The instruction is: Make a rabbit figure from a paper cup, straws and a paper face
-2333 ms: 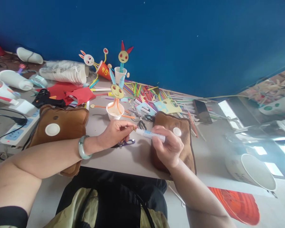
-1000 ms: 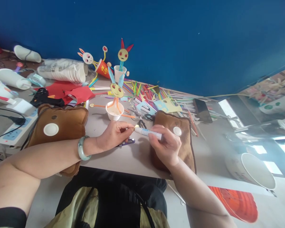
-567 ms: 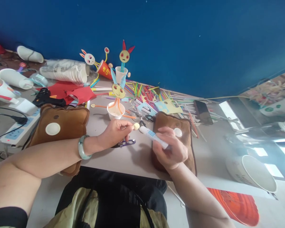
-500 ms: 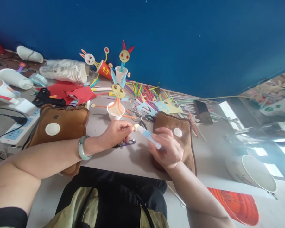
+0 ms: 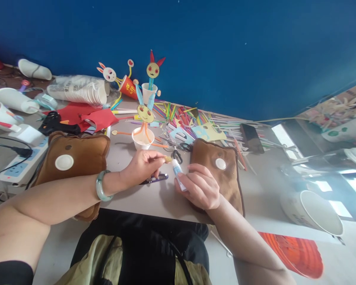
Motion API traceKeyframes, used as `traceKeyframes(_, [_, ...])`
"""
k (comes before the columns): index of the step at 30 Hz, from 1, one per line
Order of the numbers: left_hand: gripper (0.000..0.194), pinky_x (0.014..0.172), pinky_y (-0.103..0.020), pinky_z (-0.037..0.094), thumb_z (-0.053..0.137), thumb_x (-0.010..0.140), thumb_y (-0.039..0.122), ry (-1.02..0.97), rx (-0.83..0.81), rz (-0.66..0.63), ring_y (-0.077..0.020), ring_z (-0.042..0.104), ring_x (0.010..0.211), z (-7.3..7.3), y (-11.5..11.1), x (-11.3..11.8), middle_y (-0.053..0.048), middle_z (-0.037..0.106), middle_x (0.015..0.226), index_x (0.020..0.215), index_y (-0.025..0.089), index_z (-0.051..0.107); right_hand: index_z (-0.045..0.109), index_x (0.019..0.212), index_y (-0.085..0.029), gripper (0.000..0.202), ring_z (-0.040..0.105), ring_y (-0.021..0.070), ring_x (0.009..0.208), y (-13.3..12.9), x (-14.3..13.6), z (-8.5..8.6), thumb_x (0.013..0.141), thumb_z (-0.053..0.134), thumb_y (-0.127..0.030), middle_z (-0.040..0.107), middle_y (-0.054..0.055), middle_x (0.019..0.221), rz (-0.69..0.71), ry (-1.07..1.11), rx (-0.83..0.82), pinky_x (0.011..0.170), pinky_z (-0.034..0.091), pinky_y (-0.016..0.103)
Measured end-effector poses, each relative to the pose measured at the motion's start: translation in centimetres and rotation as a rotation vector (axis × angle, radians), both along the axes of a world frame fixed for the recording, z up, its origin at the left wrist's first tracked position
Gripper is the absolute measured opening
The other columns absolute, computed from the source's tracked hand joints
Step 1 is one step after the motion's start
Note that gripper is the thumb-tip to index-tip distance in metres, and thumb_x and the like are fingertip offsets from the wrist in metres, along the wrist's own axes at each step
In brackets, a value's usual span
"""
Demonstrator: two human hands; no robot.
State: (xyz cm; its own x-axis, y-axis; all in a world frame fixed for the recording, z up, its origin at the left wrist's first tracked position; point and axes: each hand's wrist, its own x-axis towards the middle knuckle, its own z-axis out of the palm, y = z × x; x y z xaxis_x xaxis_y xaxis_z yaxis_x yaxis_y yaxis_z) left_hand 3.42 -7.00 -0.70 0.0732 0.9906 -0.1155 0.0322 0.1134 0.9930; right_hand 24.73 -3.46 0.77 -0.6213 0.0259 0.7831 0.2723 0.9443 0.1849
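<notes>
Two hands, one small piece, one glue stick

Both of my hands are busy near the front edge of the worktop [image 5: 127,158]. My left hand [image 5: 142,166] pinches a tiny yellowish paper piece [image 5: 167,159] between thumb and fingertips, holding it just above the surface. My right hand [image 5: 200,186] is wrapped around a white glue stick [image 5: 176,171] with a blue label, its tip pointing up toward the piece, close to it but apart as far as I can tell.

Purple-handled scissors [image 5: 154,178] lie on the worktop right under my left fingers. Behind them stands a white paper cup [image 5: 142,138] carrying a yellow-faced paper figure [image 5: 145,114]. A brown pad [image 5: 218,174] sits under and beside my right hand, and another brown pad [image 5: 74,158] lies beside my left forearm.

What worries me is how little of the piece there is to hold. If I press the stick too hard it could bend or slip from my pinch and land among the coloured straws [image 5: 178,114]. Glue could also smear onto my fingertips, so the piece sticks to me. A careless elbow might knock the cup figure over.
</notes>
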Motion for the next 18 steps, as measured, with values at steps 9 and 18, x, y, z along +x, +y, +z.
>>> traceKeyframes(9, [0.024,0.044,-0.017,0.04,0.061,0.089,0.035,0.068,-0.017,0.019,-0.008,0.051,0.04,0.0,0.35,0.18,0.004,0.056,0.043,0.078,0.016,0.071,0.062,0.1,-0.019,0.019,0.054,0.0094,0.056,-0.04,-0.29,-0.02,0.085,0.069,-0.01,0.063,-0.003,0.067,-0.009,-0.006,0.02,0.078,0.063,0.033])
traceKeyframes(18, [0.03,0.048,-0.017,0.042,0.058,0.093,0.036,0.122,0.161,-0.008,-0.0079,0.052,0.045,-0.16,0.21,-0.29,0.003,0.057,0.047,0.073,0.015,0.069,0.063,0.101,-0.019,0.023,0.052,0.0117,0.057,0.27,-0.44,-0.22,0.081,0.07,-0.008,0.058,-0.003,0.063,-0.029,-0.009,-0.058,0.076,0.059,0.033])
